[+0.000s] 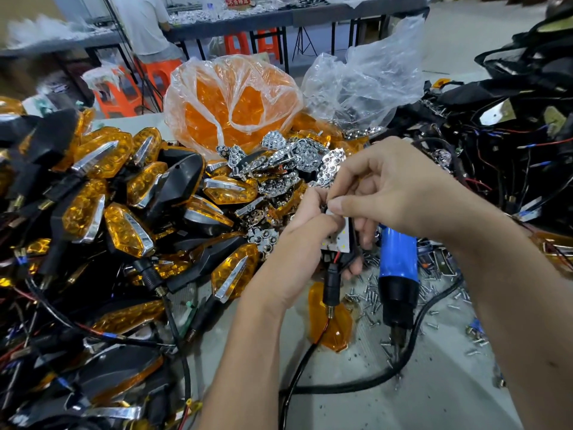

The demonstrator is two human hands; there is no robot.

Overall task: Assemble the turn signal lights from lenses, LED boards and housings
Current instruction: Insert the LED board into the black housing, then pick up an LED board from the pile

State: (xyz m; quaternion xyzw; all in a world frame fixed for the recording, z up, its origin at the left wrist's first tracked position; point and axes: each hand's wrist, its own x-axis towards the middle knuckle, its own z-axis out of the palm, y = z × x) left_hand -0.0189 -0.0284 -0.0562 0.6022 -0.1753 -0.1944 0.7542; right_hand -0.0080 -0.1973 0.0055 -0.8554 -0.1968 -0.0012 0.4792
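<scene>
Just right of the frame's center, two bare hands are meeting over one unfinished turn signal. The left hand (305,220), coming up from the bottom center, is curling its fingers around a black housing (339,259) whose threaded stem and wires are hanging straight down toward an amber lens (330,327) lying on the table (434,392). A white LED board (338,235) is sitting in the housing's open face, its long axis running from upper left down to lower right. The right hand (400,189), entering from the lower right, is pinching the board's upper end between thumb and forefinger, the other fingers loosely bent behind it. The board is lying directly under those fingertips, so seating it probably calls for pressing down and toward the left palm. Just right of the hands, a blue electric screwdriver (398,274) is lying among scattered screws (369,302).
</scene>
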